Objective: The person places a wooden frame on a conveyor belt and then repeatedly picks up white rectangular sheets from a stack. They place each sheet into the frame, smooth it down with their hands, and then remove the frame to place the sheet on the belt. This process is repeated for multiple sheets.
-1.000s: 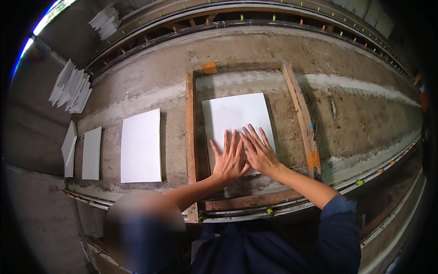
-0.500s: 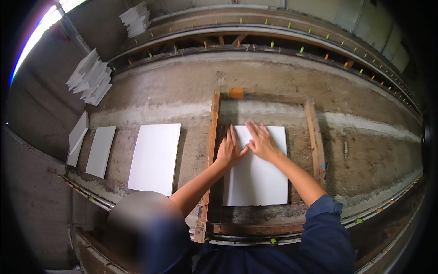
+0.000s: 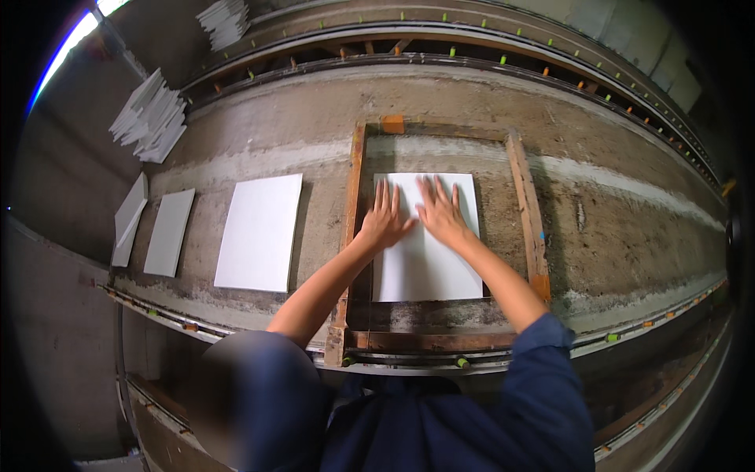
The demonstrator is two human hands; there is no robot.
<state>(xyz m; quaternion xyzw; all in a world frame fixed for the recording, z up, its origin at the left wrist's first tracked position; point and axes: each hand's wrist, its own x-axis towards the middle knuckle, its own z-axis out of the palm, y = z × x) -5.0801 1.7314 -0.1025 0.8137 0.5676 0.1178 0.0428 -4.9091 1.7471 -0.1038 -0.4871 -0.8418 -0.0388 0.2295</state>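
Note:
A white rectangular sheet (image 3: pixel 425 267) lies flat inside a rusty brown rectangular frame (image 3: pixel 355 181) on a long, dirty work surface (image 3: pixel 629 220). My left hand (image 3: pixel 385 220) rests palm down on the sheet's upper left part, fingers spread. Beside it, my right hand (image 3: pixel 442 212) presses flat on the upper middle of the same sheet, fingers apart. Neither hand grips anything. My blue sleeves come in from the lower edge.
Left of the frame a second white sheet (image 3: pixel 260 231) lies flat, with two smaller greyish sheets (image 3: pixel 169 232) further left. Stacks of white sheets (image 3: pixel 149 116) sit at the far left and top left (image 3: pixel 224 20). Metal rails (image 3: pixel 472 59) run along the far side.
The view has shifted, so the frame and sheet now sit nearer the middle. My hands have slid up the sheet, from its lower part to its upper part.

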